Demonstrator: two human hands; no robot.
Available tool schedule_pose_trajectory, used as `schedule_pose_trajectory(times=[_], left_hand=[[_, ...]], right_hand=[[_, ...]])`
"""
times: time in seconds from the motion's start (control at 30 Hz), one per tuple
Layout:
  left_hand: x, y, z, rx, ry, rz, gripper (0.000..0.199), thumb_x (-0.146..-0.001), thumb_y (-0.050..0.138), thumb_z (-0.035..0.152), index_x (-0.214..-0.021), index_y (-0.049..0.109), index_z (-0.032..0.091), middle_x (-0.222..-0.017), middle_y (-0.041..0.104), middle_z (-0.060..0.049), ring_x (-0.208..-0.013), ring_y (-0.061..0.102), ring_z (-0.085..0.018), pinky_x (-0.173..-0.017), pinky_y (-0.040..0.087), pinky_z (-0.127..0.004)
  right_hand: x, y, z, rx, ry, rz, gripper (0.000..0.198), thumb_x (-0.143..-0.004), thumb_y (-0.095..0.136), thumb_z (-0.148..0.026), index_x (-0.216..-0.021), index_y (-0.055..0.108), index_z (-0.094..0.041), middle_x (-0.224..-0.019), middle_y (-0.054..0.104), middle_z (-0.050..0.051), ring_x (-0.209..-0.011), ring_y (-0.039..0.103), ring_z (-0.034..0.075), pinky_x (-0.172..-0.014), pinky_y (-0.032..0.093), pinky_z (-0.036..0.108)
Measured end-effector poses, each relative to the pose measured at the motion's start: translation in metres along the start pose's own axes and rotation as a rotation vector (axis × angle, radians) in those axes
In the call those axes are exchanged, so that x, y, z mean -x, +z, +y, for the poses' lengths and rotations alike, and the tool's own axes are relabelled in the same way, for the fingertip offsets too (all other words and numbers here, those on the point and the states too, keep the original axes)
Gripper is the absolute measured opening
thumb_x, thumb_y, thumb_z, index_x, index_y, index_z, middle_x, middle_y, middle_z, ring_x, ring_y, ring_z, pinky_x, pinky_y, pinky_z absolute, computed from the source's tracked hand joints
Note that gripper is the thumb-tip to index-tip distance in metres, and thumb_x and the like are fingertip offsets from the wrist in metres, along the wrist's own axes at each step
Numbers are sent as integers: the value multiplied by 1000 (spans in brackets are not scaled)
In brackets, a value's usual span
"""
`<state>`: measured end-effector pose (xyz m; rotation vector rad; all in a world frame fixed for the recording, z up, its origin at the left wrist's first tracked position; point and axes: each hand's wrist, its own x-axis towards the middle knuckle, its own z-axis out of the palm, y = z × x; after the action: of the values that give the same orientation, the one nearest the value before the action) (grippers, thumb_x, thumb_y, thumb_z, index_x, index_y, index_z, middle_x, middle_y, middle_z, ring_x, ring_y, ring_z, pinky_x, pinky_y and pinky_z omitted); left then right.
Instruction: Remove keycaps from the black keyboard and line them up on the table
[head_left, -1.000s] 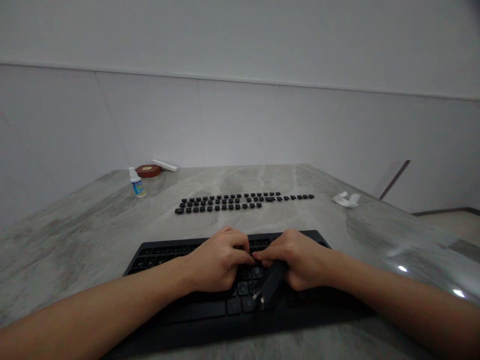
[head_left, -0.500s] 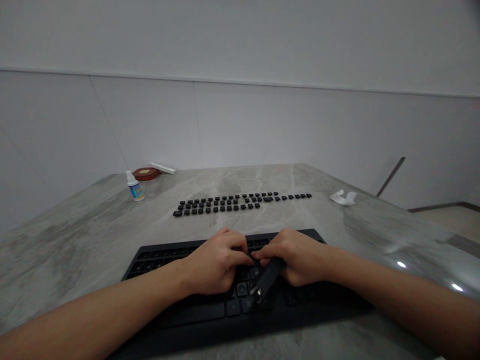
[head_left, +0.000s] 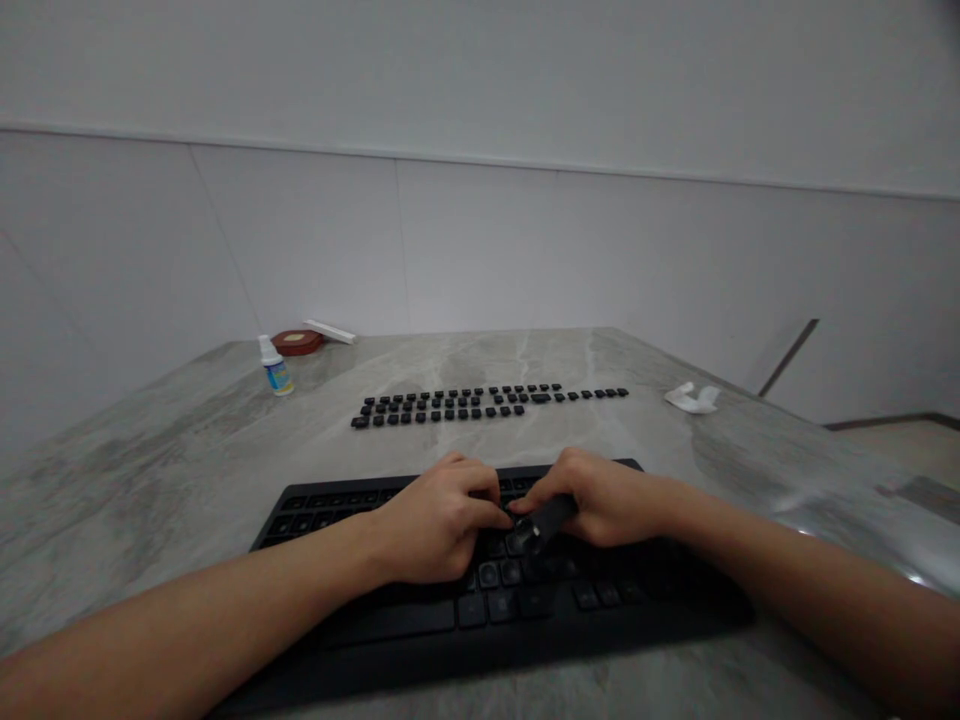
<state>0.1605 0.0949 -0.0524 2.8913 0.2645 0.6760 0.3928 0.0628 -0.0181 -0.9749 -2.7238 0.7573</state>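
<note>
A black keyboard (head_left: 390, 655) lies on the marbled tabletop, bare switch sockets showing along its upper left rows and keycaps along its lower part. Over its middle, my left hand (head_left: 446, 520) has thumb and forefinger brought together close to the keys; what they pinch, if anything, is hidden. My right hand (head_left: 600, 495) is closed around a black stick-like tool (head_left: 553, 518) with a shiny end pointing down toward me. The right forefinger reaches to the left fingertips, at the same spot on the keyboard. Beyond the keyboard, loose black keycaps (head_left: 431, 403) lie in rows.
At the left stands a small white spray bottle (head_left: 277, 375) with a blue label. Behind it are a reddish-brown box (head_left: 298, 343) and a white strip (head_left: 330, 331) by the wall. A crumpled white tissue (head_left: 691, 398) lies at the right.
The tool in my right hand has swung up, its shiny end now farther from the keyboard's front edge. My left hand stays nearly in place. The whole view has shifted slightly.
</note>
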Motion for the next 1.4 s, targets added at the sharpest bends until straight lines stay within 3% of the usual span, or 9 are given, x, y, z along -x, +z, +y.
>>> schedule_pose_trajectory(times=[0.23, 0.53, 0.87, 1.07, 1.23, 1.3, 1.4], left_hand=[[0, -1, 1, 5, -5, -2, 40, -64, 45, 0, -90, 72, 15, -86, 62, -8, -80, 57, -19, -76, 44, -35], [1, 1, 0, 17, 4, 14, 45, -66, 46, 1, -99, 73, 16, -85, 62, -7, -81, 58, -18, -77, 44, -34], [1, 1, 0, 26, 18, 30, 35, -71, 51, 4, -97, 72, 15, -84, 61, -7, -80, 57, -17, -75, 43, -33], [1, 1, -1, 30, 20, 30, 29, -76, 54, 7, -98, 72, 15, -85, 62, -6, -79, 58, -17, -75, 43, -32], [1, 1, -1, 22, 22, 39, 43, -67, 48, 1, -100, 73, 15, -85, 62, -7, -81, 58, -18, -76, 44, -33], [1, 1, 0, 30, 29, 44, 46, -65, 46, 1, -99, 73, 14, -85, 63, -7, -81, 58, -18, -76, 44, -34], [0, 1, 0, 35, 36, 43, 45, -65, 45, 1, -98, 73, 12, -86, 63, -8, -81, 58, -19, -77, 45, -35]], right_hand=[[0, -1, 5, -63, 14, -17, 26, -84, 53, -13, -100, 74, -13, -68, 64, 0, -53, 49, 6, -54, 37, 19], [3, 6, -14, 180, 95, 47, 45, -68, 52, -3, -103, 73, -21, -79, 72, 4, -66, 64, 14, -58, 39, 22], [3, 17, -31, 286, 279, 114, 32, -70, 52, -8, -90, 73, -22, -77, 71, 5, -70, 65, 19, -62, 40, 25], [3, 26, -42, 375, 346, 165, 31, -73, 52, -8, -94, 72, -17, -80, 71, 8, -72, 65, 19, -65, 40, 25], [6, 18, -24, 328, 189, 97, 39, -69, 52, -4, -100, 71, -17, -82, 72, 7, -74, 66, 18, -63, 40, 24], [6, 11, -11, 241, 61, 55, 40, -71, 51, -5, -105, 70, -17, -87, 73, 6, -75, 66, 16, -64, 41, 23], [5, 2, 3, 179, -9, 43, 34, -76, 52, -8, -104, 71, -17, -81, 72, 4, -65, 64, 13, -60, 40, 22]])
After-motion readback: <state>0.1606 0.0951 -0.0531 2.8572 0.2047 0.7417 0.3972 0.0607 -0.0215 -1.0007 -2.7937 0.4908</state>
